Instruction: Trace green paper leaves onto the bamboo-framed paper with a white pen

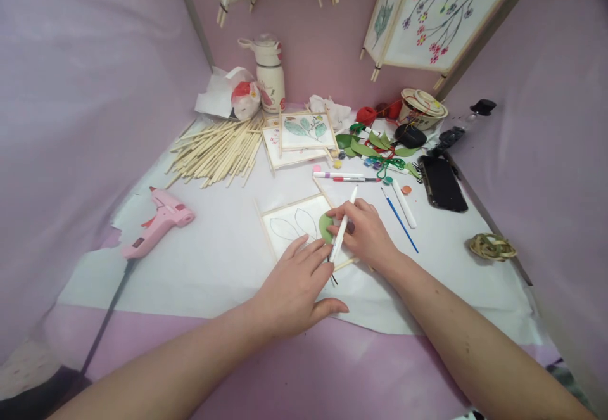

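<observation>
A white panel (316, 204) framed with thin wooden sticks lies on the table, with leaf outlines drawn on it in dark line. My left hand (299, 280) rests flat over its lower edge, fingers stretched out and thumb apart. A green leaf (325, 227) lies at the panel's right side, touched by the fingertips of my right hand (368, 233). That same hand is closed around a white marker (341, 236), which slants between its fingers. The leaf's lower part is partly hidden by the hands and the marker.
A pink glue gun (164, 220) lies at left, below a pile of wooden sticks (218, 154). Finished panels (308, 135), leaves (363, 147), markers (356, 179), a blue brush (401, 223), a phone (443, 182) and a bottle (270, 81) stand or lie around. Painted lanterns (427, 21) hang above.
</observation>
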The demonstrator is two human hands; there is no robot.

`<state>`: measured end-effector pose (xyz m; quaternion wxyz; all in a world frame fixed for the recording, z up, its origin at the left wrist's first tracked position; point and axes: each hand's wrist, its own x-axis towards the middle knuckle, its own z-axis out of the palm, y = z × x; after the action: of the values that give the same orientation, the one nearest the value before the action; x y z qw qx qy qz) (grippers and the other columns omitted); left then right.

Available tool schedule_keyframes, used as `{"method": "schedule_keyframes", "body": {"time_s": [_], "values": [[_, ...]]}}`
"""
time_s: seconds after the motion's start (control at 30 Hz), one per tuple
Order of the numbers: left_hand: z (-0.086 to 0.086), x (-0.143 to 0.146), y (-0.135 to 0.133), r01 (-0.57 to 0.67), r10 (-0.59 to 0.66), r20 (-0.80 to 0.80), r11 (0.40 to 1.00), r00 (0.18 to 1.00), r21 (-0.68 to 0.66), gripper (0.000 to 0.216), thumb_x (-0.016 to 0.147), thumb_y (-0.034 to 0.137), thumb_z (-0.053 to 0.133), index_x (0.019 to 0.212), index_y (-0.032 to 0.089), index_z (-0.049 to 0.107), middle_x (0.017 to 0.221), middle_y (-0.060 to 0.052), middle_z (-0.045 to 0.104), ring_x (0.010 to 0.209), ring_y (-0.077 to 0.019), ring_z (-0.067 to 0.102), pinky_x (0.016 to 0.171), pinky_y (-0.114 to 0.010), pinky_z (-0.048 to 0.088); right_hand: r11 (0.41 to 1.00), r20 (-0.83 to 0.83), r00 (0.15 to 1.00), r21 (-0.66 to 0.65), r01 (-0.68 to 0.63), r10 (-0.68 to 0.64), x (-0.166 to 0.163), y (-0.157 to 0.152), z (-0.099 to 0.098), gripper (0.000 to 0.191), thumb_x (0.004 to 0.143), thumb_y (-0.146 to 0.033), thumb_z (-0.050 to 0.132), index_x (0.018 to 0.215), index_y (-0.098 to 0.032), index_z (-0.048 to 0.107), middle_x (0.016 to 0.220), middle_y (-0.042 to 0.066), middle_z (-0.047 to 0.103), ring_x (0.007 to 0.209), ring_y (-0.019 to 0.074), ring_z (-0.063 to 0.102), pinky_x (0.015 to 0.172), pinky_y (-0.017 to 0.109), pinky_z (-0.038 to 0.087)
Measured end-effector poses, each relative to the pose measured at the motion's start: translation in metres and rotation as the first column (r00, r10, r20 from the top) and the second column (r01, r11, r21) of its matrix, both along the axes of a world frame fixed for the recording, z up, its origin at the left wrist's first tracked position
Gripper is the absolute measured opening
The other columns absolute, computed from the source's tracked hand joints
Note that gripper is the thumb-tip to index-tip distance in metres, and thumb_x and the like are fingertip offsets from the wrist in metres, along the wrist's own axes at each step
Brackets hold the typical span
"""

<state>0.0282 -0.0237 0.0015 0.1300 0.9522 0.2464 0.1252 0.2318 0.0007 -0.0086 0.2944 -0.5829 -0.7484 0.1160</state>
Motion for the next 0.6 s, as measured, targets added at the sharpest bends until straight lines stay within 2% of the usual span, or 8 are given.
{"method": "schedule_keyframes", "body": {"time_s": [0.27, 0.4, 0.43, 0.5, 0.53, 0.6], "values": [[0.005, -0.006, 0.010, 0.094, -0.097, 0.102, 0.995, 0.990, 0.032, 0.055, 0.085, 0.061, 0.050, 0.111, 0.015, 0.062, 0.124, -0.015, 0.062, 0.125, -0.0303, 0.049, 0.110, -0.052, 0.028, 0.998, 0.048, 0.998, -0.058, -0.028, 0.031, 0.004, -0.002, 0.006, 0.022, 0.077, -0.025, 0.069, 0.094, -0.025, 0.055, 0.102, 0.001, 0.068, 0.097, 0.0243, 0.053, 0.086, 0.041, 0.037], [0.012, -0.010, 0.023, 0.161, -0.173, 0.249, 0.985, 0.953, 0.070, 0.039, 0.087, 0.050, 0.056, 0.106, 0.017, 0.063, 0.112, -0.011, 0.069, 0.112, -0.0233, 0.059, 0.104, -0.044, 0.037, 0.998, 0.064, 0.997, -0.054, -0.030, 0.034, 0.004, -0.004, 0.007, 0.025, 0.075, -0.025, 0.070, 0.096, -0.024, 0.056, 0.100, 0.002, 0.068, 0.097, 0.0243, 0.054, 0.086, 0.040, 0.037], [0.014, -0.010, 0.028, 0.119, -0.132, 0.298, 0.991, 0.945, 0.063, 0.032, 0.088, 0.045, 0.056, 0.102, 0.018, 0.064, 0.107, -0.009, 0.070, 0.105, -0.0206, 0.062, 0.100, -0.041, 0.040, 0.998, 0.065, 0.997, -0.047, -0.033, 0.036, 0.004, -0.004, 0.007, 0.025, 0.074, -0.025, 0.070, 0.093, -0.024, 0.055, 0.101, 0.002, 0.068, 0.097, 0.0243, 0.054, 0.085, 0.040, 0.037], [0.016, -0.005, 0.040, -0.058, 0.042, 0.356, 0.998, 0.933, 0.036, 0.020, 0.092, 0.032, 0.051, 0.094, 0.018, 0.065, 0.095, -0.006, 0.072, 0.094, -0.0176, 0.063, 0.092, -0.037, 0.044, 0.999, 0.065, 0.997, -0.025, -0.037, 0.039, 0.004, -0.005, 0.007, 0.023, 0.073, -0.025, 0.070, 0.089, -0.024, 0.054, 0.102, 0.003, 0.068, 0.098, 0.0247, 0.054, 0.085, 0.041, 0.038], [0.017, -0.001, 0.046, -0.137, 0.120, 0.341, 0.990, 0.932, 0.029, 0.020, 0.093, 0.030, 0.050, 0.091, 0.019, 0.066, 0.093, -0.005, 0.072, 0.093, -0.0179, 0.063, 0.089, -0.037, 0.045, 0.999, 0.064, 0.997, -0.016, -0.039, 0.040, 0.004, -0.005, 0.007, 0.022, 0.074, -0.026, 0.070, 0.087, -0.024, 0.053, 0.102, 0.003, 0.068, 0.097, 0.0249, 0.054, 0.084, 0.041, 0.038], [0.018, 0.008, 0.058, -0.156, 0.151, 0.215, 0.988, 0.965, 0.010, 0.018, 0.091, 0.027, 0.051, 0.091, 0.021, 0.068, 0.100, -0.004, 0.071, 0.100, -0.0197, 0.060, 0.090, -0.038, 0.043, 0.999, 0.062, 0.997, -0.003, -0.042, 0.042, 0.004, -0.005, 0.006, 0.019, 0.076, -0.027, 0.067, 0.087, -0.024, 0.052, 0.099, 0.003, 0.069, 0.097, 0.0254, 0.055, 0.083, 0.042, 0.038]]}}
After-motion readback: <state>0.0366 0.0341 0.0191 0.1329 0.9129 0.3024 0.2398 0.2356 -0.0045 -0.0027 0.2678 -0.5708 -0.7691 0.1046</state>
